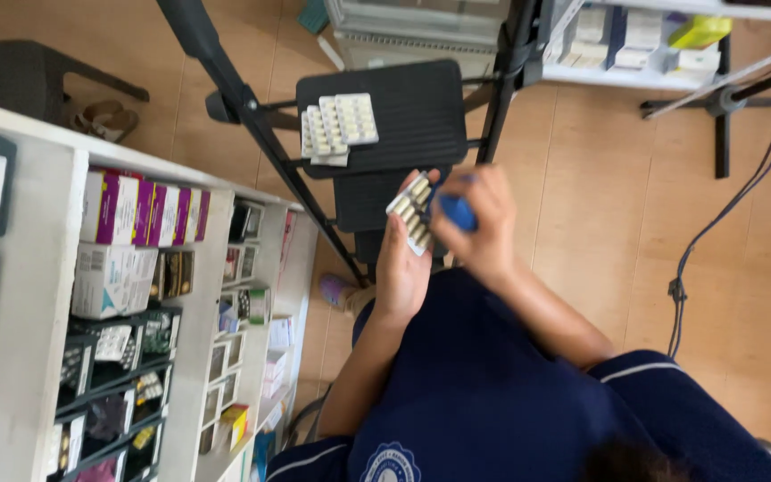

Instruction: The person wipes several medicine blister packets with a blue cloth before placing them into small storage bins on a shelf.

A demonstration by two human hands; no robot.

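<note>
1. Above the lap, in front of the navy top: the left hand (401,263) is wrapped around a blister strip (410,212), with the thumb on one edge and the fingers behind. The strip stands clear of the palm at its far end.
2. The strip's long axis runs away from the body, tipped slightly towards the left. Its rows of pale capsules face the camera.
3. The right hand (485,225) is curled tight about a blue tool (457,212). What kind of tool it is cannot be told. The tool meets the right edge of the strip, so the two hands sit touching or very nearly so.
4. Just beyond both hands is a black stool (421,112), which carries a stack (339,129) of further blister sheets lying flat. The stack lies ahead and to the left of the strip, nearer the left hand than the right, and apart from both.
5. To the left is a white shelf unit (42,268) holding boxes (136,210) in purple and white. A dark cable (716,223) trails over the floor to the right.
</note>
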